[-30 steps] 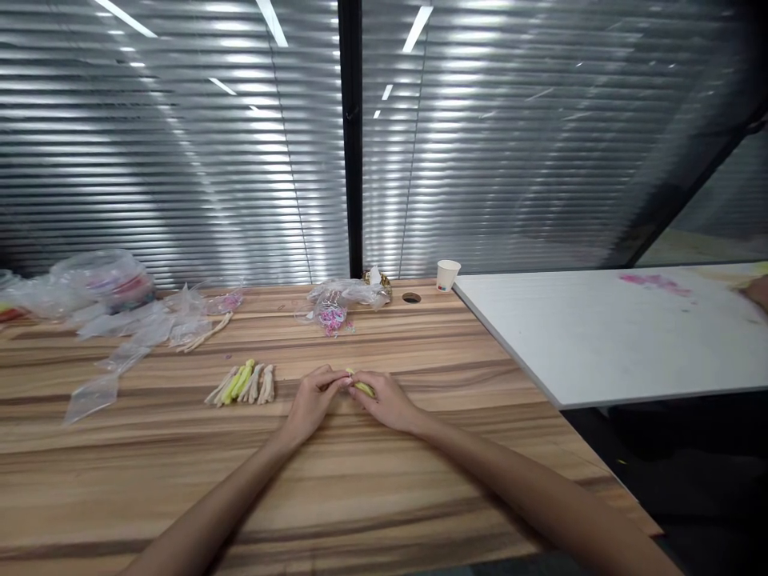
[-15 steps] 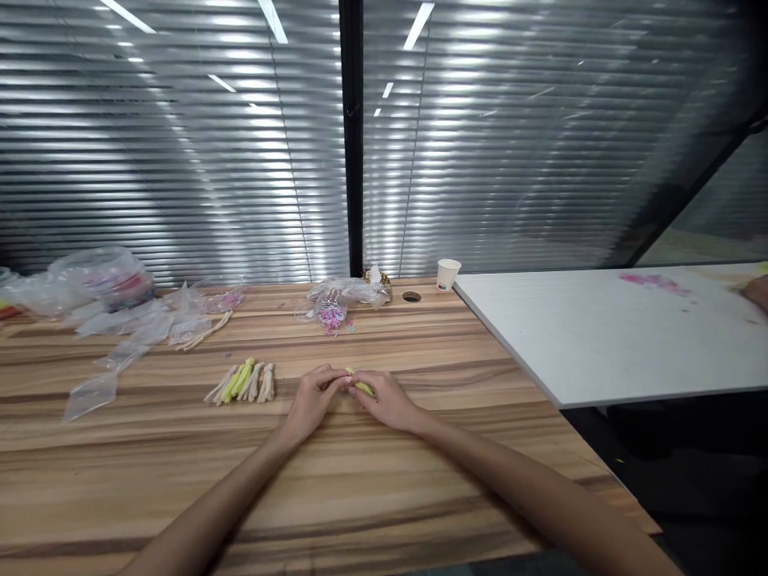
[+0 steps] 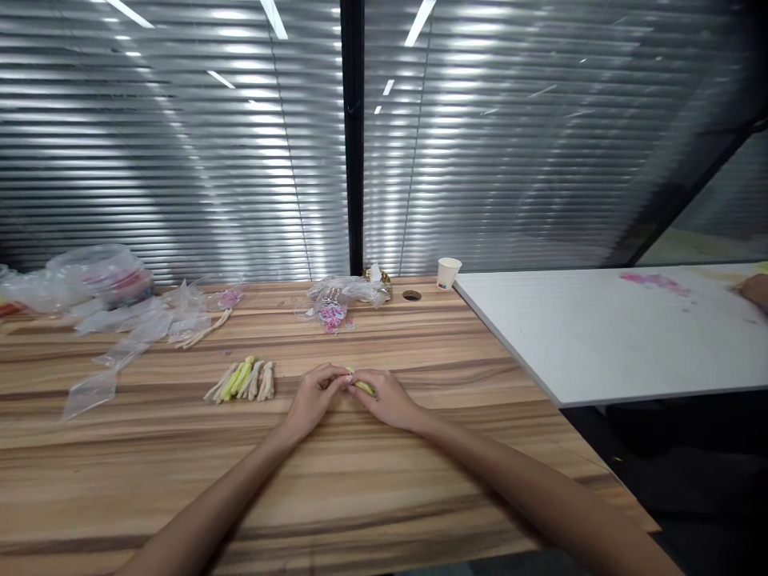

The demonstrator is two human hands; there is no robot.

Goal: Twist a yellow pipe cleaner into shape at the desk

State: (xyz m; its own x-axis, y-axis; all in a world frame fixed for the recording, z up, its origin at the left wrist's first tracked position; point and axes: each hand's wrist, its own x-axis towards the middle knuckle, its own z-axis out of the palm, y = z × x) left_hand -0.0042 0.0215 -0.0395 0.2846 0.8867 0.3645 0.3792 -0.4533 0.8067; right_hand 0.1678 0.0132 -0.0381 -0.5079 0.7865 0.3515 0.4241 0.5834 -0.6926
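Note:
My left hand (image 3: 314, 398) and my right hand (image 3: 387, 398) meet at their fingertips just above the wood-grain table. Between them is a small yellow bundle of soft cord (image 3: 365, 388), mostly covered by the fingers. The right hand's thumb and fingers close around its length, while the left hand pinches at its far end. Whether a small band is also in the fingertips is too small to tell. Left of my hands lies a row of similar tied bundles, cream (image 3: 266, 382) and yellow (image 3: 238, 379).
Clear bags (image 3: 135, 324) lie at the back left beside loose cream strands (image 3: 207, 329). A bag with small pink and purple bands (image 3: 332, 317) sits at the back middle. A paper cup (image 3: 448, 273) stands near a white table (image 3: 540, 336), where another person's hand (image 3: 757, 292) shows.
My hands and the yellow bundle stay almost in the same place. The other person's hand at the far right has shifted slightly.

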